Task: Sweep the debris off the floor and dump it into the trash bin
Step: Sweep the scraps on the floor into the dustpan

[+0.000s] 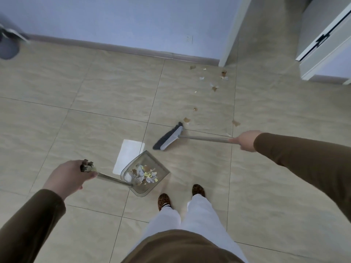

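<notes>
Gripping dustpan handle (112,179) left grip (66,177), broom (169,136) right grip (247,140), blurred bin (8,46) cut off.

Both brown-sleeved arms reach forward and apart, the left grip (66,178) at near left with fingers curled tight round a handle end, the right grip (247,140) stretched farther out at right, fist closed round a thin pole.
</notes>
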The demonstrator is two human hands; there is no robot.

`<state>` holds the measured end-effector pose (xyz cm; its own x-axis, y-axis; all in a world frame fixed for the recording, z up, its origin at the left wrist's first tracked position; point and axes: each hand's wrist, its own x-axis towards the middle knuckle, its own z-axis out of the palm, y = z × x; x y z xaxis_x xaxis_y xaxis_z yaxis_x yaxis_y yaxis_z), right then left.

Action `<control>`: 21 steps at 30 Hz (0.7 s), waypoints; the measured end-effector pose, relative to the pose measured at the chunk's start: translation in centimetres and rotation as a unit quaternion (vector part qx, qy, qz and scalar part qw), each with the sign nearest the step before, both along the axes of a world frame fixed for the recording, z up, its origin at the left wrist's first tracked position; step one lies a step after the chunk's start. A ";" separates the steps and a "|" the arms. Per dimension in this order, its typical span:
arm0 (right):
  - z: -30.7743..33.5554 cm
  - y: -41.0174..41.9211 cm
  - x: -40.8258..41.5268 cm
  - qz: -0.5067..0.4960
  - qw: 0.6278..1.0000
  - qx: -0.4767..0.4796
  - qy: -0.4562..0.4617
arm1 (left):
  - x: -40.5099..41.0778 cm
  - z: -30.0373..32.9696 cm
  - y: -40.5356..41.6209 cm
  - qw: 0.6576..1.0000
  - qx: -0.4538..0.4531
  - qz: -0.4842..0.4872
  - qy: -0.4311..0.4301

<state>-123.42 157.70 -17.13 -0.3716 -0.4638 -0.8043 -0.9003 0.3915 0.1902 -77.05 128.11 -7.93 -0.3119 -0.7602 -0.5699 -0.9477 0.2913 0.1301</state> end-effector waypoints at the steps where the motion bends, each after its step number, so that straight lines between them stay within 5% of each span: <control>1: 0.4 0.7 -1.0 0.006 1.000 0.003 0.010 | -0.5 0.0 0.1 1.000 0.001 0.000 -0.002; 7: 3.3 6.7 -5.6 -0.039 0.999 -0.035 0.007 | -3.5 -0.1 1.5 1.000 -0.001 -0.012 0.002; 11: 3.3 13.5 -6.7 -0.174 0.981 -0.078 -0.032 | -5.8 -0.4 2.1 1.000 0.000 -0.022 0.007; 16: 1.1 17.4 -3.4 -0.390 0.898 -0.157 -0.131 | -8.7 -0.8 2.9 0.999 0.009 -0.012 0.036; 21: -1.3 12.2 -1.4 -0.466 0.838 -0.204 -0.198 | -11.4 -1.1 3.2 0.999 0.013 -0.018 0.047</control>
<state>-124.84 169.92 -18.43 -0.4667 -0.3880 -0.7948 -0.1292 0.9189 -0.3727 -88.49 131.28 -9.03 -0.3917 -0.7333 -0.5557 -0.9200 0.3200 0.2263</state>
